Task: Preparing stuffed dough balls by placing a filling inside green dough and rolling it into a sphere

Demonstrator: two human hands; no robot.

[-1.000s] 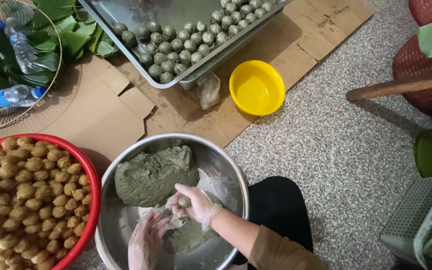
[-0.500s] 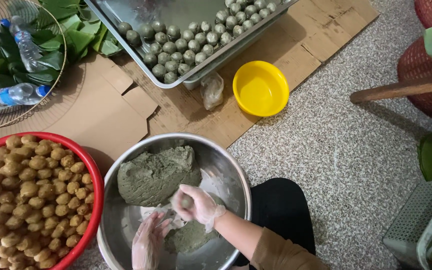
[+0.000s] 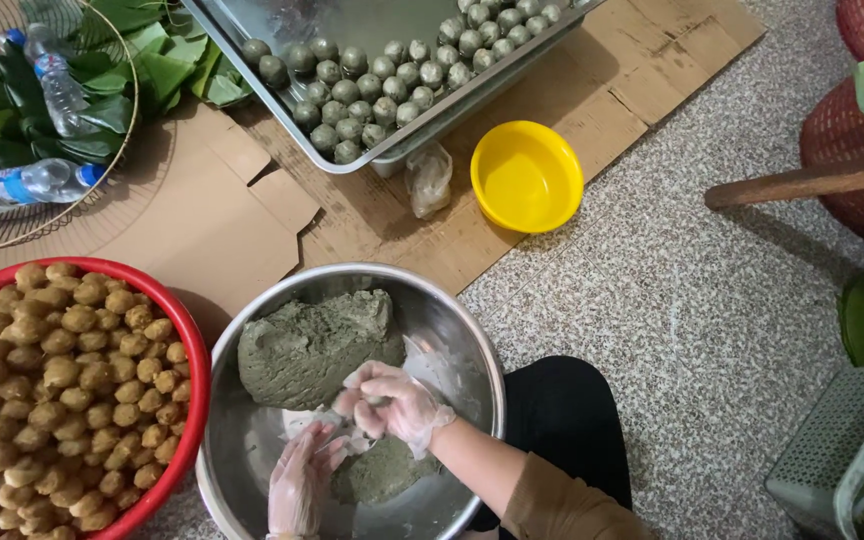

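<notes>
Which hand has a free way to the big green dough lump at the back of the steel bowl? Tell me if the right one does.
Probably yes. The right hand works over the steel bowl, close beside the big green dough lump, with nothing between them. It is closed on a small dough piece, though, so it is not free to take more.

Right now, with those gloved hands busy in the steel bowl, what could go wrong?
The thin glove on the right hand looks loose and might tear into the green dough. The steel bowl sits tight against the red basin of brown balls, so a hard push could jostle it. The yellow bowl stands on the cardboard's edge.
</notes>
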